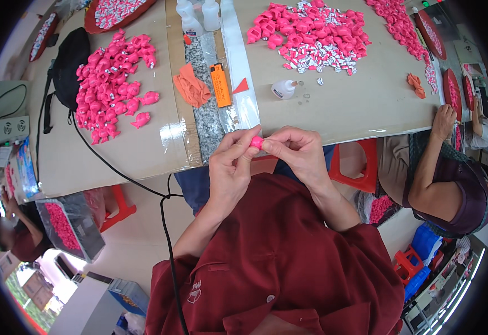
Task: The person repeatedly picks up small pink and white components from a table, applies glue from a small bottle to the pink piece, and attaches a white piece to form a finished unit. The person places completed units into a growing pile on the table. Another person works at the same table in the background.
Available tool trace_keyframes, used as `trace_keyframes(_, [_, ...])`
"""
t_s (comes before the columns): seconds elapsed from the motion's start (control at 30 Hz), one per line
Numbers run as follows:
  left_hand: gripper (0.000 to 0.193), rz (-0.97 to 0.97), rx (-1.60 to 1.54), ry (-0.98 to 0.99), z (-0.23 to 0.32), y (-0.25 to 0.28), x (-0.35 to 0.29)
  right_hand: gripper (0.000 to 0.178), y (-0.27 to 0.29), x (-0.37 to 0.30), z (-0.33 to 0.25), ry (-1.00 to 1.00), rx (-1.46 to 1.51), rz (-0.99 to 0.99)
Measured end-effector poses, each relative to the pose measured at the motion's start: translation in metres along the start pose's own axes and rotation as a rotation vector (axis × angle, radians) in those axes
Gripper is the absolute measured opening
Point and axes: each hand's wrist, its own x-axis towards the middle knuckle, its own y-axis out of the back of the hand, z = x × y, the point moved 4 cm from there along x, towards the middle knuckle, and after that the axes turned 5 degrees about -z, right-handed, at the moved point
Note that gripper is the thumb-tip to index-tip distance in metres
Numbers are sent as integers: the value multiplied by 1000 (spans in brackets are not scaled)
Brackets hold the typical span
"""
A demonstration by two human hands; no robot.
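Left grip (231, 156) and right grip (300, 152): both closed by thumb and fingertips on one small pink piece (256, 142). Piece sits between them, in view at the desk's near edge; height above it cannot be judged. Fingers cover most of it, so any seam or join is hidden.

Handling, my judgement: steady one side, let the other thumb do the pressing; push squarely and evenly, since a slanted push would probably make it slip or mark it. Work over the desk, so a dropped piece lands there and not on the floor. Keep fingertips dry.

Surface: desk (344, 114) has a brown covering, with a speckled strip (205, 128) running from near edge to far edge. On and beside the strip: orange cloth (192, 86), orange box (220, 85). Pink pile (110, 89) toward the left edge; second pile (316, 28) by the far edge, white bits (316, 60) mixed in. Small bottle (283, 90) stands between that pile and the near edge, dark spots beside it.

Room: pale floor, red stool (361, 167), co-worker (450, 184) beyond it at right.
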Motion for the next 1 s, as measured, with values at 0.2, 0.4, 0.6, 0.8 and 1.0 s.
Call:
trace_keyframes(0.2, [30,-85,-193,75,-3,2,4,12,2,2,-1,-53,62,2])
trace_keyframes(0.4, [32,-116,-569,179,-11,3,9,18,6,6,8,-117,72,10])
trace_keyframes(0.6, [31,-89,-596,172,-13,4,11,19,3,9,3,-63,105,14])
trace_keyframes(0.8, [31,-83,-591,166,-10,5,12,19,1,10,2,-58,110,2])
trace_keyframes(1.0, [33,-103,-552,150,-13,7,13,17,-5,9,-7,-48,123,-38])
